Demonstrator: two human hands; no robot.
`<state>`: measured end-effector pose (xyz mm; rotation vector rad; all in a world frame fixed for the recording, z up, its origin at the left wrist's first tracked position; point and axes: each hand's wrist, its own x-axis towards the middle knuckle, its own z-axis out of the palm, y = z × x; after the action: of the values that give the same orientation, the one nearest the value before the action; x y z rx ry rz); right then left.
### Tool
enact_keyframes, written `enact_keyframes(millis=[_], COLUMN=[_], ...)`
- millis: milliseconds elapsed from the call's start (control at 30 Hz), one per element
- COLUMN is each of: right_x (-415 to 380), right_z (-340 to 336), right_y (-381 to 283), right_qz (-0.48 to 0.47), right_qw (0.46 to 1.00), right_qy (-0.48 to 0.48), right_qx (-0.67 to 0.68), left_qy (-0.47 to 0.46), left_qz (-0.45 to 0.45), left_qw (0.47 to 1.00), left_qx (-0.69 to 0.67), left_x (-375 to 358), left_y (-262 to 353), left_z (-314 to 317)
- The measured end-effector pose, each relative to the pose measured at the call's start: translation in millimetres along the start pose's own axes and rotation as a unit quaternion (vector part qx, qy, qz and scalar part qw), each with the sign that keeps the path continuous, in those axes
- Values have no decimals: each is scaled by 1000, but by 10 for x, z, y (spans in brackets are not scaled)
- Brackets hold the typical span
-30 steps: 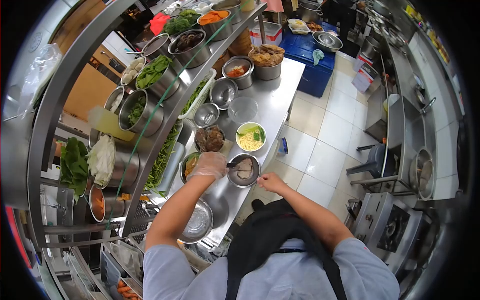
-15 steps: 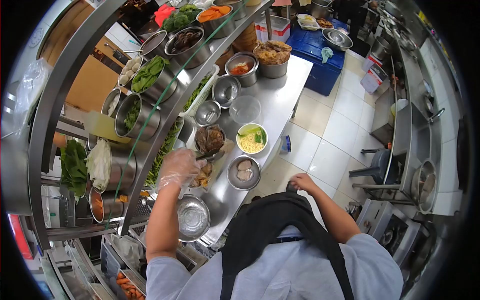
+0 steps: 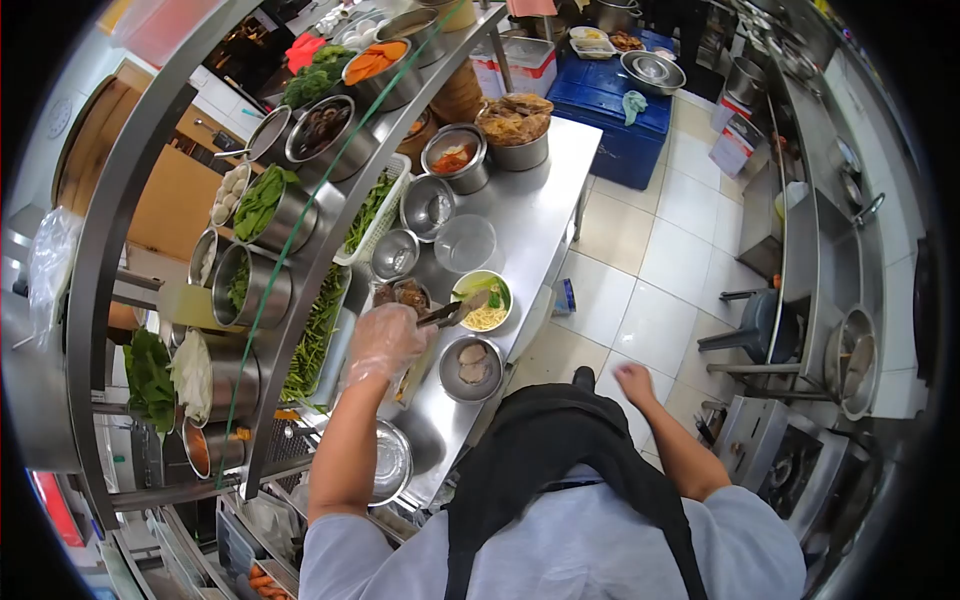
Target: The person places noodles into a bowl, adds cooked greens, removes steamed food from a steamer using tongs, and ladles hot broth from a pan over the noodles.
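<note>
Here, left grip (image 3: 387, 340) grasping tongs (image 3: 437, 317) over noodle bowl (image 3: 509, 306), right grip (image 3: 632, 383) unclear, printed box (image 3: 737, 147) unreadable

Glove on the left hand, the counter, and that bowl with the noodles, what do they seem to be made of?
Glove: probably thin, slightly glossy plastic film; it looks see-through and wrinkled.
Counter: likely stainless steel, smooth and shiny; it is grey with bright reflections.
Noodle bowl: its pale rim looks non-metallic; perhaps plastic or coated paper, I can't tell which.
</note>
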<state>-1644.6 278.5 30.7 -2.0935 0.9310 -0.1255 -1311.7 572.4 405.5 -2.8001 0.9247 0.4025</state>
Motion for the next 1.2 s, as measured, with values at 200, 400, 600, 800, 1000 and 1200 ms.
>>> enact_keyframes(millis=[200, 400, 600, 800, 1000, 1200], right_x=[489, 745, 709, 644, 602, 519], right_z=[-184, 205, 397, 497, 568, 543], right_y=[-3028, -3425, -3502, -3544, -3518, -3412], right_qz=[-402, -452, -475, -480, -466, -447], right_qw=[911, 864, 847, 840, 840, 875], right_qy=[-13, -220, -236, -249, -270, -181], right_qx=[97, -43, -36, -45, -63, -31], left_qy=[8, 11, -8, 42, 25, 20], left_qz=[42, 24, -6, 3, -10, -1], left_qw=[999, 999, 1000, 999, 1000, 1000], left_qx=[16, 19, 27, -10, -8, -13], left_x=[-402, -679, -814, -887, -891, -892], left_y=[160, 32, -67, -191, -190, -252], left_z=[-203, -146, -94, 93, 103, 134])
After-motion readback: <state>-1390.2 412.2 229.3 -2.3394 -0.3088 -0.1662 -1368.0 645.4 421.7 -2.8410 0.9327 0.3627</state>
